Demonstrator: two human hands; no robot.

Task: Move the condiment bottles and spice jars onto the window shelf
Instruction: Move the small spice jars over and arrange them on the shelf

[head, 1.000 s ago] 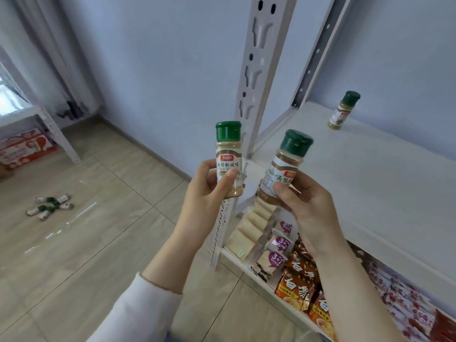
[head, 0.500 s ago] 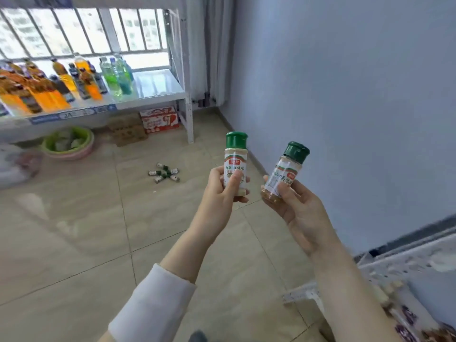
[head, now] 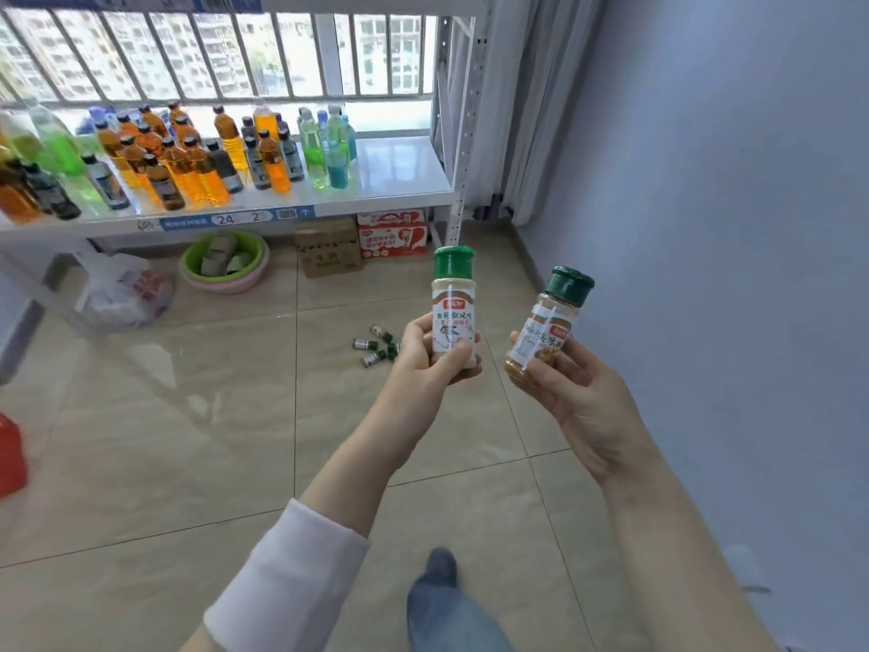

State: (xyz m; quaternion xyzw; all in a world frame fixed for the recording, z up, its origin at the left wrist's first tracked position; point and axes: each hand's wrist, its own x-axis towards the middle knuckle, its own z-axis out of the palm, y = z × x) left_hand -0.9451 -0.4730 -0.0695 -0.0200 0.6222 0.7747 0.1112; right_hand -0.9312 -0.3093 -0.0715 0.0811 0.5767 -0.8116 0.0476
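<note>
step: carry leg. both jars are in hand and the person faces the white metal window shelf [head: 399, 185] across the room; nothing placed yet.
left hand: left hand [head: 432, 364] wraps the small clear plastic spice jar of pale powder [head: 454, 312], green cap, white label; thumb lies across the label front, jar upright.
right hand: right hand [head: 578, 392] grasps the small clear plastic spice jar of brown granules [head: 548, 331], green cap, by its lower half; jar tilts a bit to the right.
jars vs shelf: both held up in front, apart from each other, well apart from the shelf.
next move: prob. walk fwd, then stand each jar on the bare right end of the shelf top, near the blue-green bottles, w/o knocking them.
shelf: glossy white top; left and middle packed w/ plastic drink bottles [head: 188, 152], orange, green, dark.
floor: beige glossy tiles [head: 188, 416]; a few tiny green-capped bottles [head: 376, 345] lie loose btwn person and shelf, so step round.
under shelf: green plastic basin [head: 221, 256], brown cardboard box [head: 329, 247], red-white carton [head: 392, 232], white plastic bag [head: 127, 289].
room: barred window [head: 188, 54] behind shelf, pale curtain [head: 531, 110] at right, light blue wall [head: 729, 228].
</note>
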